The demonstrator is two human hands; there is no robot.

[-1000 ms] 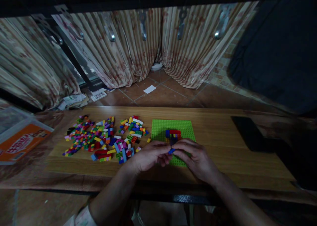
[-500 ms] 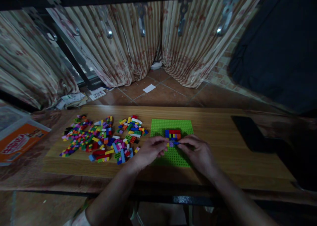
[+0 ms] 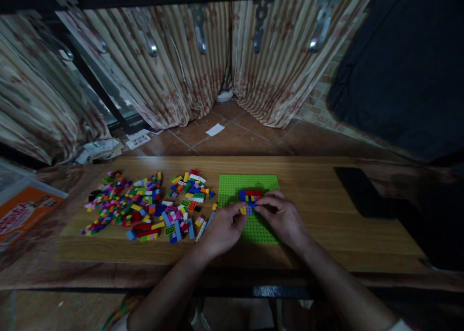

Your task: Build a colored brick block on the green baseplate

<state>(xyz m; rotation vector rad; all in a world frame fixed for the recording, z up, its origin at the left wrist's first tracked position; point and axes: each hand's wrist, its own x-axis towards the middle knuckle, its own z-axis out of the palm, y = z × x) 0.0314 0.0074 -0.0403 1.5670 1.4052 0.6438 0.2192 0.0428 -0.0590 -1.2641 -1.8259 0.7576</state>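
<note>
My left hand [image 3: 225, 228] is closed in a pinch at the left side of a small yellow and purple toy brick piece [image 3: 248, 210]. From the other side, the thumb and fingers of my right hand [image 3: 284, 219] pinch a blue brick [image 3: 251, 204] that touches the purple part. Just beyond the fingertips, a block of red, blue and other coloured bricks [image 3: 253, 193] stands on a green studded baseplate [image 3: 229, 188]. Whether the pinched bricks are joined to that block, I cannot tell. Fingers hide part of both held pieces.
Loose bricks [image 3: 136, 208] in many colours spread over the left of the wooden board [image 3: 311, 186]. A clear box with an orange label [image 3: 27, 220] stands at the far left. Dark flat objects [image 3: 357, 191] lie at the right. Striped curtains [image 3: 203, 75] hang behind.
The view has shifted slightly. My hands stay at the baseplate, and the blue brick now sits closer against the yellow and purple piece. My left fingers have drawn back a little, lower down.
</note>
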